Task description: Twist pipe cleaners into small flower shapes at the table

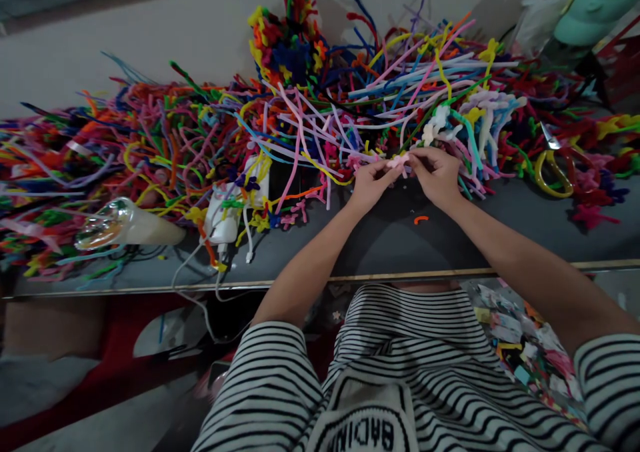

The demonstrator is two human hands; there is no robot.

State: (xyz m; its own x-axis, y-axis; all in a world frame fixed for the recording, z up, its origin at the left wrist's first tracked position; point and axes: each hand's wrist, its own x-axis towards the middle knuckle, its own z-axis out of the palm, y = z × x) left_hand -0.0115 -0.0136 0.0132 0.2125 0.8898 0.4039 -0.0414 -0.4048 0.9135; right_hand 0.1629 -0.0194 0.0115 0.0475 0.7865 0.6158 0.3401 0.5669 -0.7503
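Note:
A small light pink pipe-cleaner piece is pinched between the fingertips of both hands, just above the table's dark top. My left hand grips it from one side, fingers closed. From the other side my right hand holds it with thumb and forefinger pressed together. Its exact shape is partly covered by the fingers. Beyond the hands lies a big tangled heap of coloured pipe cleaners. White bent pipe-cleaner pieces rest right behind my right hand. A short orange scrap lies on the tabletop nearer to me.
Yellow-handled scissors lie at the right. On the left are a white power strip with cables and a tipped translucent cup. The table's front edge runs close to my body. Scraps cover the floor at lower right.

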